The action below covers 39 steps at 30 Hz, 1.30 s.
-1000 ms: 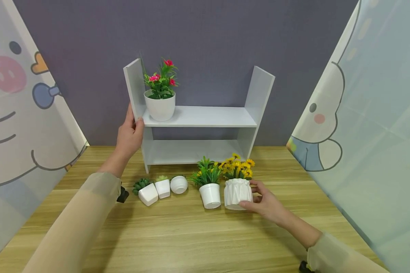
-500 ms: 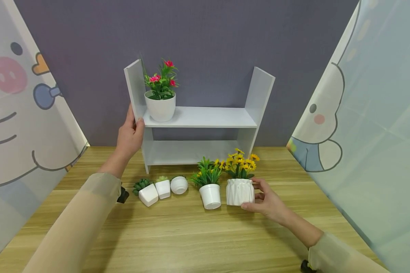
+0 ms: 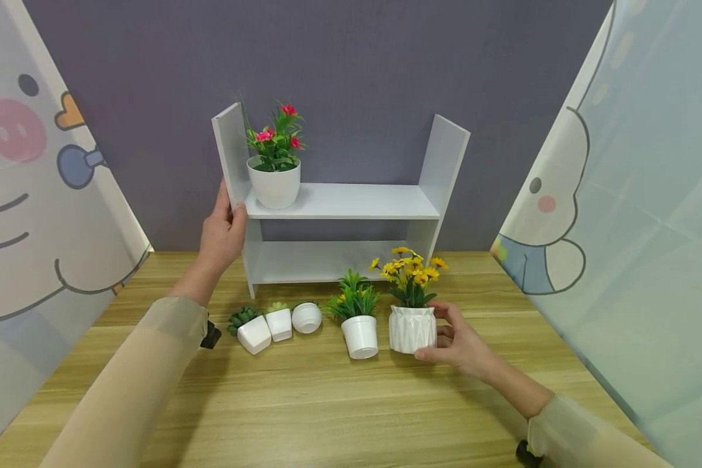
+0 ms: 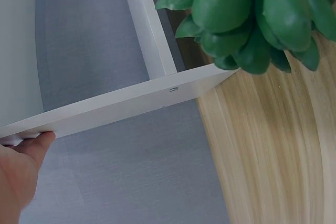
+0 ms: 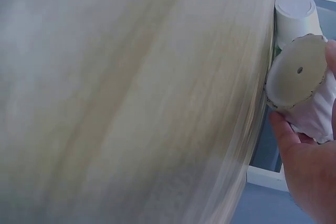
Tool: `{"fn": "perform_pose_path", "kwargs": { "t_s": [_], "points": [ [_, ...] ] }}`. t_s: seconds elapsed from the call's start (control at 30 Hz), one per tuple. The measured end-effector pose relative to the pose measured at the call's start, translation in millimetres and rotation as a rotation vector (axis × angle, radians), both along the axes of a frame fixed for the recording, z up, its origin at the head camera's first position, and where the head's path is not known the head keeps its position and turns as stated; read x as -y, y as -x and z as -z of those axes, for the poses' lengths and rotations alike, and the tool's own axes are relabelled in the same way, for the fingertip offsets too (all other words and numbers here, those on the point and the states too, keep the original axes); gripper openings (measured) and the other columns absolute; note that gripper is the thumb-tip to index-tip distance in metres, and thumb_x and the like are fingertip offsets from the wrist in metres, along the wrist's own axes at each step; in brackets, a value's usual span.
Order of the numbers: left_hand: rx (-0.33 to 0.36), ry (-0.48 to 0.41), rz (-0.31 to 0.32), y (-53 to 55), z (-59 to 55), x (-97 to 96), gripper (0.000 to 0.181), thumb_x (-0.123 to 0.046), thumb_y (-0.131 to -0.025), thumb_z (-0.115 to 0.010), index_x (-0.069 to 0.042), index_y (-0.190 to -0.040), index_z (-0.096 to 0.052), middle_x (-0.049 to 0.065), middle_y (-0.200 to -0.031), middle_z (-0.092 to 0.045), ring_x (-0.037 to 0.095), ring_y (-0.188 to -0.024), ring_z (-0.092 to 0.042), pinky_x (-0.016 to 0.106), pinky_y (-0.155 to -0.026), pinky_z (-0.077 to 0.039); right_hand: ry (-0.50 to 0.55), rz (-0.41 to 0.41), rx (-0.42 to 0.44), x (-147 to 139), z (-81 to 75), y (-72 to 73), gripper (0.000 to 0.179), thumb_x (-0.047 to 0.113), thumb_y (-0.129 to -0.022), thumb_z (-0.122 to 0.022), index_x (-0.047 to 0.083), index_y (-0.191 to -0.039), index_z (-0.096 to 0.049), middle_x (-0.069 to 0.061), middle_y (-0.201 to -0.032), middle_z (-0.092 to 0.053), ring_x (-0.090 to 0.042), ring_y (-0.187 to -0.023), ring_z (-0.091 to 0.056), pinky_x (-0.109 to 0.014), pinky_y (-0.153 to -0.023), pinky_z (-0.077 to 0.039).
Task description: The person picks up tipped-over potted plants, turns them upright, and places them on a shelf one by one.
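Note:
My left hand (image 3: 222, 234) grips the left side panel of a white two-tier shelf (image 3: 357, 203), thumb at the panel's front edge. In the left wrist view, the fingertips (image 4: 46, 137) lie along that panel. With my right hand (image 3: 462, 344) I hold a ribbed white flowerpot (image 3: 412, 331) of yellow flowers (image 3: 411, 273) by its right side. The pot stands nearly upright in front of the shelf's right end. Its underside (image 5: 296, 72), with a small hole, shows in the right wrist view. A white pot of pink flowers (image 3: 275, 185) stands on the upper board's left end.
A white pot with green leaves (image 3: 361, 337) lies tipped just left of the held one. Farther left lie three small white pots, one with a dark green succulent (image 3: 242, 317). A grey panel (image 3: 351, 78) rises behind the shelf; cartoon-printed sheets (image 3: 637, 227) flank the wooden table (image 3: 327, 416).
The yellow-flower pot has come up a little, shifted slightly right and turned more upright in my right hand. My left hand has stayed on the shelf panel.

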State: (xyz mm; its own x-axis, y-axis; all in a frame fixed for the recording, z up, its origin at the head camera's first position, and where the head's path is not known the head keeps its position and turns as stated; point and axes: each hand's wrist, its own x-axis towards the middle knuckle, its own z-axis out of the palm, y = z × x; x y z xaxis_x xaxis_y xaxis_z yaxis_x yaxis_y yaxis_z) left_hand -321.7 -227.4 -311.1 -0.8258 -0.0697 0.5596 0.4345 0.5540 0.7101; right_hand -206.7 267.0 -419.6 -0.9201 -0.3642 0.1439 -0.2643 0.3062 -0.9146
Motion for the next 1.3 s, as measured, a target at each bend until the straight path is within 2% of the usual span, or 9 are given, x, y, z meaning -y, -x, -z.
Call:
{"fn": "perform_pose_path", "kwargs": {
  "t_s": [0.37, 0.53, 0.67, 0.8, 0.97, 1.3],
  "points": [
    [0.005, -0.005, 0.004, -0.8, -1.2, -0.6, 0.069, -0.042, -0.116, -0.037, -0.05, -0.175, -0.003, 0.005, -0.18, -0.033, 0.047, -0.153, -0.051, 0.073, -0.116, -0.045, -0.037, -0.004, -0.042, -3, 5.0, 8.7, 0.108, -0.001, -0.083, -0.094, -0.007, -0.161, -0.019, -0.037, -0.162, -0.034, -0.058, -0.14, -0.056, -0.025, -0.105, -0.057],
    [0.009, 0.001, 0.001, -0.3, -1.0, 0.3, 0.069, -0.043, -0.116, -0.037, -0.049, -0.176, -0.002, 0.007, -0.18, -0.033, 0.048, -0.153, -0.05, 0.073, -0.116, -0.045, -0.076, 0.013, -0.039, -2, 4.0, 11.8, 0.112, 0.001, -0.083, -0.095, -0.007, -0.162, -0.016, -0.036, -0.165, -0.032, -0.06, -0.146, -0.05, -0.032, -0.112, -0.055],
    [0.013, 0.005, 0.001, 0.7, 0.0, 0.9, 0.069, -0.043, -0.116, -0.037, -0.048, -0.176, -0.002, 0.009, -0.179, -0.034, 0.048, -0.153, -0.05, 0.073, -0.116, -0.045, -0.103, 0.024, -0.032, -2, 3.5, 14.6, 0.112, 0.001, -0.084, -0.094, -0.006, -0.162, -0.015, -0.036, -0.168, -0.028, -0.06, -0.15, -0.046, -0.045, -0.119, -0.05],
    [0.018, 0.004, 0.006, 0.4, 0.0, 1.1, 0.07, -0.044, -0.116, -0.037, -0.049, -0.176, -0.001, 0.007, -0.18, -0.031, 0.047, -0.155, -0.048, 0.073, -0.117, -0.044, -0.129, 0.022, -0.037, -1, 2.5, 16.8, 0.11, 0.001, -0.085, -0.093, -0.006, -0.161, -0.014, -0.037, -0.169, -0.025, -0.061, -0.154, -0.04, -0.056, -0.122, -0.042],
    [0.022, 0.008, 0.01, 0.3, -0.6, 0.8, 0.07, -0.045, -0.116, -0.036, -0.049, -0.176, 0.0, 0.006, -0.181, -0.03, 0.047, -0.155, -0.048, 0.074, -0.117, -0.043, -0.147, 0.029, -0.041, 2, 1.7, 18.7, 0.106, -0.001, -0.087, -0.091, -0.007, -0.159, -0.014, -0.038, -0.168, -0.024, -0.061, -0.157, -0.035, -0.061, -0.123, -0.037],
    [0.017, 0.017, -0.001, 0.3, -0.1, 1.1, 0.069, -0.045, -0.116, -0.036, -0.051, -0.175, 0.0, 0.009, -0.18, -0.032, 0.05, -0.152, -0.05, 0.075, -0.115, -0.045, -0.158, 0.061, -0.03, 6, 4.7, 27.8, 0.092, -0.004, -0.093, -0.083, -0.01, -0.156, -0.015, -0.039, -0.164, -0.026, -0.063, -0.156, -0.034, -0.067, -0.126, -0.032]
  ]
}}
